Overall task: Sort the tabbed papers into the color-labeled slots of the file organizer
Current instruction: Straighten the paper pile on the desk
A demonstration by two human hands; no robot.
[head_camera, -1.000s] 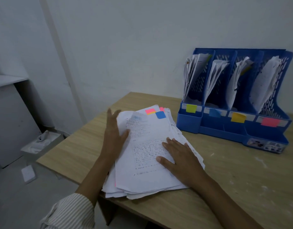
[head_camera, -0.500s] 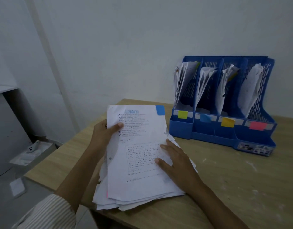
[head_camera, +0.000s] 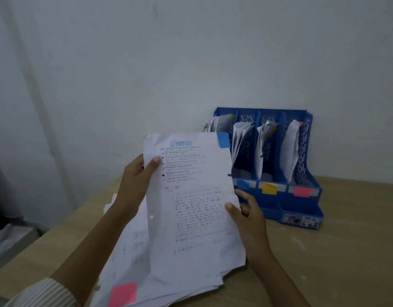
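Pinching the blue-tabbed sheet [head_camera: 191, 196] with left hand [head_camera: 136, 180] and right hand [head_camera: 246, 209], above the pile [head_camera: 133, 251]. Limp paper may buckle entering the organizer's [head_camera: 310, 173] blue slot [head_camera: 244, 156], or snag filed papers there.

The top sheet [head_camera: 191, 196] carries a blue stamp near its upper edge that reads "APPROVED", the first letters faint and smeared, so it looks like "A?PROVED". Below it run several short printed lines with handwritten ticks and crosses at their left ends; the wording is too small to read. Further down stands a handwritten "(0)", as far as the blur allows. A framed block of dense print fills the middle of the sheet, illegible. A white sticker [head_camera: 300, 219] on the front of the file organizer [head_camera: 301, 171] bears tiny print, unreadable.
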